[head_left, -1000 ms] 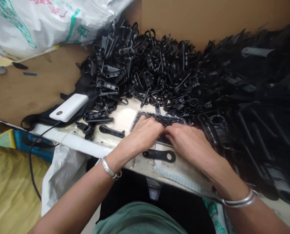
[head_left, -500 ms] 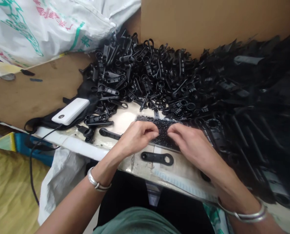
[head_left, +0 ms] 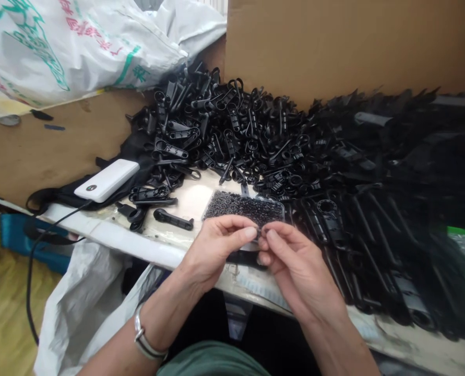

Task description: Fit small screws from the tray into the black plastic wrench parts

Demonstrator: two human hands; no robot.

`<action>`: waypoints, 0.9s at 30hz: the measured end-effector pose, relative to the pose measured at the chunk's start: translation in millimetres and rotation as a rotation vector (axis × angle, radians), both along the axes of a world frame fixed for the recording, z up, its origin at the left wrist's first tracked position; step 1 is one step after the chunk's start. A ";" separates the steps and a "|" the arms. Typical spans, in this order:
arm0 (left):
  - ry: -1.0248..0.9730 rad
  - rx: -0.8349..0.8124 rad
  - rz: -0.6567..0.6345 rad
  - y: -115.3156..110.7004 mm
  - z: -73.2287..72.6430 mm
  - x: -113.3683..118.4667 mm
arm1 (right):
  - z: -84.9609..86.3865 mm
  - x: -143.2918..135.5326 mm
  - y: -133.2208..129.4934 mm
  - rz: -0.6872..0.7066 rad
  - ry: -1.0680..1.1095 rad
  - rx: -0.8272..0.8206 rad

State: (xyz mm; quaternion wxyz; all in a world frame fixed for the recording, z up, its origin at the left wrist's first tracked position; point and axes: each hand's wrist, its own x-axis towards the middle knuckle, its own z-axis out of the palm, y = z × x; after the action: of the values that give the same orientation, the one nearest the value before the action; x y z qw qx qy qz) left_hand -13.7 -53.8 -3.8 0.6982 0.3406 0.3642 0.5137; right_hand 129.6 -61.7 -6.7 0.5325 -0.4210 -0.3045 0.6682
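Observation:
My left hand (head_left: 220, 248) and my right hand (head_left: 289, 256) meet fingertip to fingertip at the near edge of a clear tray (head_left: 284, 213) full of tiny black pieces (head_left: 242, 206). Each hand is closed in a pinch. Whatever lies between the fingertips is too small to make out. Below the fingers a black plastic lever-shaped part (head_left: 248, 258) lies on the table, mostly covered by my hands. Another such black part (head_left: 173, 219) lies to the left of the tray.
A big heap of black plastic parts (head_left: 232, 115) fills the back, against a cardboard wall (head_left: 349, 47). More parts (head_left: 345, 224) lie at the right. A white power bank (head_left: 107, 180) with a cable sits at the left, below a white printed sack (head_left: 83, 42).
Both hands have drawn back from over the tray toward me, and their fingertips have come together. The view has shifted slightly.

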 end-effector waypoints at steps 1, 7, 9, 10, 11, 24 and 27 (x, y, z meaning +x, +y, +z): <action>-0.012 0.001 0.007 -1.1 -0.6 1.0 | -0.3 -0.7 -0.1 -0.007 0.008 -0.005; -0.072 -0.009 0.024 -6.1 -5.4 5.2 | -0.3 -5.2 -2.1 -0.062 -0.011 0.003; -0.075 -0.005 0.033 -7.8 -5.9 7.0 | -0.8 -6.3 -3.5 -0.092 -0.039 0.026; -0.073 -0.004 0.037 -8.5 -5.9 8.0 | -1.3 -6.6 -4.2 -0.110 -0.060 0.041; -0.067 -0.003 0.041 -9.2 -5.7 9.0 | -2.1 -6.8 -5.0 -0.129 -0.086 0.059; 0.082 0.026 0.170 -11.4 -3.8 14.6 | -6.3 -5.7 -4.9 -0.148 -0.108 0.069; 0.088 0.017 0.167 -11.0 -4.6 14.3 | -7.3 -6.3 -5.6 -0.154 -0.098 0.065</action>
State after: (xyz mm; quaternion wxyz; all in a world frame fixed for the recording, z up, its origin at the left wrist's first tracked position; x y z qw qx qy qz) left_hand 0.6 -64.8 -8.4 0.6333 0.3374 0.4172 0.5577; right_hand 123.3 -67.3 -14.0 0.5802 -0.4578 -0.3184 0.5936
